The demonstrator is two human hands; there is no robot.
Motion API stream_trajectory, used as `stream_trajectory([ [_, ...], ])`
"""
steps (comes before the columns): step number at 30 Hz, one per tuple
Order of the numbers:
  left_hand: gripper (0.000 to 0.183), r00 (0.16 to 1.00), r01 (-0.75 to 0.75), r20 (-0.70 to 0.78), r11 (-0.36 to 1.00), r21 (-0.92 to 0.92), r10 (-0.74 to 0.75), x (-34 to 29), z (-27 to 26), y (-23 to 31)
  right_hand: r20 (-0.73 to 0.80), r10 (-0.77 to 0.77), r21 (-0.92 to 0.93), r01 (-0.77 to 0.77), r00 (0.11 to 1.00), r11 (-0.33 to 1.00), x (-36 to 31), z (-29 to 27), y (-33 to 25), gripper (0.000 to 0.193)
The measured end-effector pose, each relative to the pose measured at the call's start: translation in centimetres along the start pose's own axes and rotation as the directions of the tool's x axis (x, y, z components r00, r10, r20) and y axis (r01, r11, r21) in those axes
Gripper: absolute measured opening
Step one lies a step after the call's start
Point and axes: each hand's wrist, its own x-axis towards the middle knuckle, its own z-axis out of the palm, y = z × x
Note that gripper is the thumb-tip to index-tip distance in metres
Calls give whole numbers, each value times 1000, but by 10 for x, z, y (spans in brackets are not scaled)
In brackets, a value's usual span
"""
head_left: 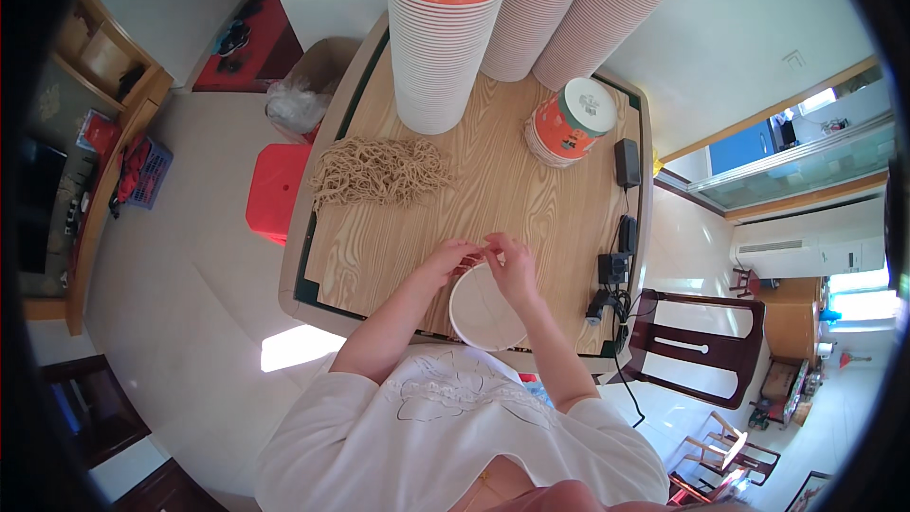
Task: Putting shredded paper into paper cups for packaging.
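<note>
Close to my body, at the table's near edge, a paper bucket (485, 315) shows its pale inside, its mouth facing up toward me. My left hand (452, 260) is at its far left rim, fingers closed. At the far right rim my right hand (513, 267) is closed in a pinch, its fingertips nearly meeting the left ones. What is between the fingertips is too small to make out. Beyond my left hand lies a loose heap of tan twine cords (384, 172). An orange and green paper bucket (571, 123) stands farther right.
Tall stacks of white-rimmed orange paper buckets (441, 57) line the far side of the wooden table (493, 185). Black power adapters and cables (614, 268) run along the right edge. A red stool (276, 192) and a carton (327, 76) stand left; a dark chair (697, 346) stands right.
</note>
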Motion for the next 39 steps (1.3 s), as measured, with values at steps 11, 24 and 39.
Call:
stream_trajectory([
  [11,13,1000,3,-26,998,-57,-5,-3,2,3,-52,-89,-48,86,995,995,-2,-2,0,24],
  [24,11,1000,4,5,995,-100,-4,-6,1,5,-54,-47,25,48,997,999,0,1,4,13],
  [39,8,997,-15,-74,1000,-21,13,-9,8,8,-63,-44,-9,44,997,999,-1,1,0,28],
])
